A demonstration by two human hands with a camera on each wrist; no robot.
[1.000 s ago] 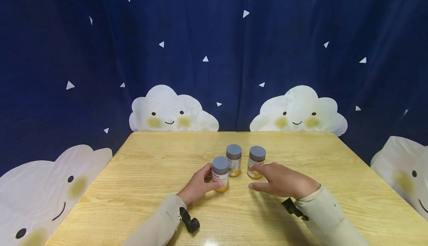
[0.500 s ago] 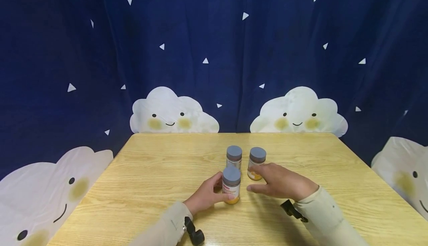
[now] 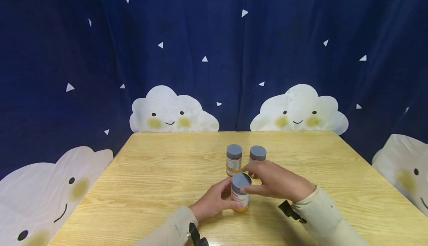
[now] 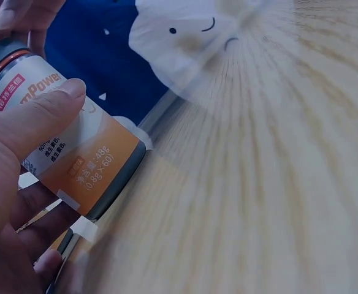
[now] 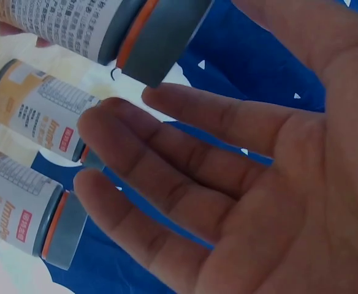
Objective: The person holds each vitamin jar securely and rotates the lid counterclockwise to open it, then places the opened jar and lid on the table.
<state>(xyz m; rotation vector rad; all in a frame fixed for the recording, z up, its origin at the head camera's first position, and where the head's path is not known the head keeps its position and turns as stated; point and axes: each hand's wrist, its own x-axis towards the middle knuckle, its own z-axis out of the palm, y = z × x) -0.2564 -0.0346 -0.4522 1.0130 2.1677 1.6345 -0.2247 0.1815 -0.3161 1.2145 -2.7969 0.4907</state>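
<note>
My left hand (image 3: 212,200) grips a supplement bottle (image 3: 244,200) with a grey screw cap and a white-and-orange label, thumb on the front and fingers behind. In the left wrist view, the bottle (image 4: 105,159) has its label partly covered by the thumb. My right hand (image 3: 281,181) is at the cap (image 3: 240,180), its fingers loosely spread. The right wrist view has a fingertip right at the edge of the grey cap (image 5: 167,40), with the palm (image 5: 289,202) bare. Two matching bottles stand upright just behind, one to the left (image 3: 233,163) and one to the right (image 3: 258,152), the latter partly hidden by my right hand.
The light wooden table (image 3: 160,168) extends around the bottles to its far edge. Behind it hangs a dark blue curtain (image 3: 187,67) with white triangles and smiling clouds. Each wrist carries a black strap, such as the right strap (image 3: 291,211).
My left hand has carried its bottle rightward and nearer to me, away from the left rear bottle, until its cap lies between my right thumb and fingers. The two rear bottles have stayed put.
</note>
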